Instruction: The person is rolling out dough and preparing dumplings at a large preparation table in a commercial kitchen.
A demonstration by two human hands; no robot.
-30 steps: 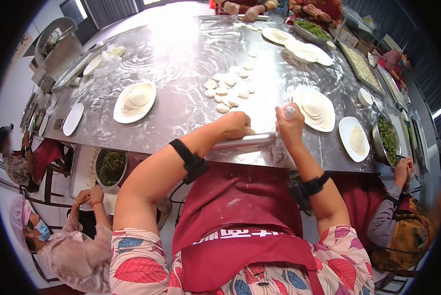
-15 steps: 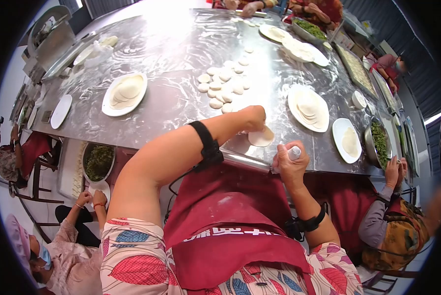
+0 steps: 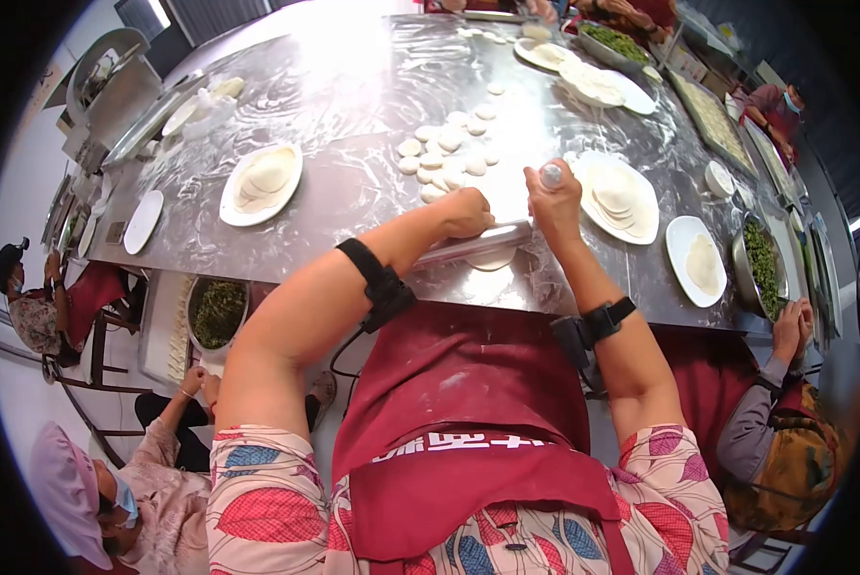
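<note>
My right hand (image 3: 556, 203) is wrapped around the pale handle of a metal rolling pin (image 3: 502, 238). The pin's barrel lies across a round dough wrapper (image 3: 493, 260), whose near edge shows below it. Just beyond the barrel, my left hand (image 3: 466, 213) is closed at the wrapper's far edge; its fingertips are mostly hidden. The left forearm passes over the pin's other end. Several small flattened dough pieces (image 3: 444, 153) lie past my left hand. Beside my right hand stands a white plate (image 3: 648, 222) with stacked wrappers.
Another plate of wrappers (image 3: 230, 209) sits to the left, and a smaller plate (image 3: 676, 251) to the right. A steel bowl of green filling (image 3: 761, 273) stands at the right edge. Co-workers sit on both sides and at the far end. Flour streaks the steel table (image 3: 339, 158).
My right hand has moved up and away from me, carrying the rolling pin from the table's edge onto the wrapper. My left hand stays at the wrapper. The view has shifted slightly.
</note>
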